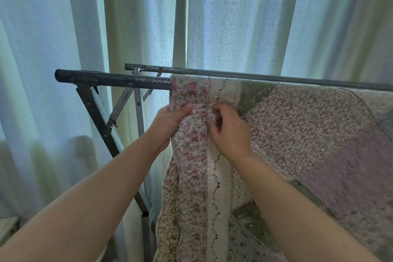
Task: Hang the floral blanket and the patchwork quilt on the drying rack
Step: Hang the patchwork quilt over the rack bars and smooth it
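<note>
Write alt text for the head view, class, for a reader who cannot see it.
A person's left hand and right hand grip the left edge of a patchwork quilt draped over the front rail of a metal rack. The left hand holds the floral border and the right hand pinches the fabric beside it. Pale curtains hang behind.

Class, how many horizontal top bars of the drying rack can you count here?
2. The dark near bar carries the patchwork quilt; the thinner grey bar runs just behind it. The quilt may hide others.
</note>
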`<state>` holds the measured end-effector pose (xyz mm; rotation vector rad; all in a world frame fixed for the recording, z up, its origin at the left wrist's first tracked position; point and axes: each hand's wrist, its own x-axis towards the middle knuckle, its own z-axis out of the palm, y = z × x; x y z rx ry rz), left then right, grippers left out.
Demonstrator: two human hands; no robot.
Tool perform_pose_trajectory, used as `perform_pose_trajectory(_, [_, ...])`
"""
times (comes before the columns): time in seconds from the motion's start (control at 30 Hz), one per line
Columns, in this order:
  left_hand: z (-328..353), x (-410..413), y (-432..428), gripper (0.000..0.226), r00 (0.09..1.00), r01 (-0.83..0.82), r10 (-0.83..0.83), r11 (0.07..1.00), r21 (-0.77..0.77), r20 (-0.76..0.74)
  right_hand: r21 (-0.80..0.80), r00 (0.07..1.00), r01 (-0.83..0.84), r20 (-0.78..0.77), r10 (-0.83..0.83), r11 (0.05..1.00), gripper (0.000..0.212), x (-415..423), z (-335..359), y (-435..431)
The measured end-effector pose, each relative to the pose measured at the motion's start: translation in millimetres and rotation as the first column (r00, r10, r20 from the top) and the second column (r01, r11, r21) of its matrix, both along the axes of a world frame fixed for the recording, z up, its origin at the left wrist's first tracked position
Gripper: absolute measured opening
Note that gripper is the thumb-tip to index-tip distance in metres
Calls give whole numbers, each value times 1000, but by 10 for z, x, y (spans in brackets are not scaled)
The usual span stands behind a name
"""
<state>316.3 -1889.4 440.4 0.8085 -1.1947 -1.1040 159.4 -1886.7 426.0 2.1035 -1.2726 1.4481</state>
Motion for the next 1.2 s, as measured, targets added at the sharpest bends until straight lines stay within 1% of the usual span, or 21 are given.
perform_pose_trajectory(0.03, [2, -18, 25, 15, 998, -58, 58, 998, -11, 28, -13, 1000, -1, -12, 1, 1000, 28, -18, -3, 12])
perform_pose_trajectory(0.07, [5, -30, 46, 17, 985, -146, 149, 989, -39, 90, -39, 999, -4, -32, 3, 999, 27, -39, 0, 24])
perform_pose_trajectory(0.1, [1, -51, 72, 21, 947, -254, 266, 963, -86, 181, -85, 999, -3, -53, -1, 996, 26, -70, 2, 33])
perform_pose_trajectory(0.13, [-15, -73, 82, 25, 878, -370, 398, 917, -152, 264, -148, 998, 11, -64, -21, 989, 25, -107, 11, 38])
perform_pose_trajectory(0.17, [-31, -101, 97, 29, 786, -484, 534, 845, -228, 312, -216, 997, 40, -59, -54, 975, 26, -155, 34, 40])
perform_pose_trajectory(0.2, [-31, -136, 130, 32, 698, -570, 642, 766, -297, 316, -270, 994, 79, -49, -96, 960, 28, -215, 66, 32])
perform_pose_trajectory(0.27, [-25, -223, 224, 45, 551, -658, 784, 619, -428, 285, -331, 980, 155, -65, -186, 931, 36, -377, 157, 1])
perform_pose_trajectory(0.3, [-27, -257, 251, 53, 426, -659, 852, 522, -542, 304, -338, 970, 178, -96, -222, 924, 42, -468, 205, -18])
perform_pose_trajectory(0.33, [-34, -282, 265, 59, 249, -610, 909, 415, -675, 334, -328, 958, 195, -139, -252, 924, 50, -547, 248, -33])
perform_pose_trajectory(0.37, [-50, -313, 273, 63, 81, -512, 936, 335, -791, 343, -309, 944, 206, -188, -272, 928, 58, -616, 283, -49])
perform_pose_trajectory(0.4, [-60, -365, 278, 66, -37, -392, 940, 298, -870, 339, -292, 931, 209, -234, -281, 933, 64, -689, 327, -67])
perform_pose_trajectory(0.43, [-67, -414, 277, 68, -93, -283, 936, 301, -911, 339, -276, 920, 209, -270, -284, 938, 68, -740, 356, -86])
perform_pose_trajectory(0.5, [-22, -549, 268, 68, -122, -178, 925, 338, -924, 361, -258, 909, 204, -308, -281, 944, 74, -845, 426, -133])
perform_pose_trajectory(0.53, [13, -600, 263, 68, -133, -164, 914, 361, -918, 383, -251, 907, 204, -316, -279, 946, 76, -884, 449, -150])
perform_pose_trajectory(0.67, [235, -826, 194, 64, -195, -96, 895, 391, -916, 402, -243, 896, 196, -349, -274, 950, 80, -1115, 511, -200])
perform_pose_trajectory(0.8, [404, -984, 110, 58, -185, -61, 893, 405, -912, 409, -289, 879, 201, -368, -302, 936, 75, -1352, 527, -267])
perform_pose_trajectory(0.87, [451, -1069, 54, 56, -152, -31, 897, 416, -909, 415, -325, 878, 230, -337, -339, 917, 71, -1473, 521, -288])
perform_pose_trajectory(0.93, [479, -1141, 9, 56, -164, 0, 900, 410, -912, 405, -341, 879, 252, -310, -361, 906, 70, -1580, 513, -303])
perform_pose_trajectory(1.03, [535, -1278, -43, 59, -189, 47, 903, 401, -915, 386, -353, 874, 272, -299, -383, 895, 69, -1764, 508, -327])
perform_pose_trajectory(1.13, [583, -1491, -107, 61, -171, 109, 901, 420, -901, 399, -351, 857, 316, -293, -424, 881, 72, -2001, 506, -341])
perform_pose_trajectory(1.2, [605, -1653, -130, 59, -154, 120, 892, 444, -888, 425, -355, 851, 330, -290, -439, 875, 74, -2145, 500, -352])
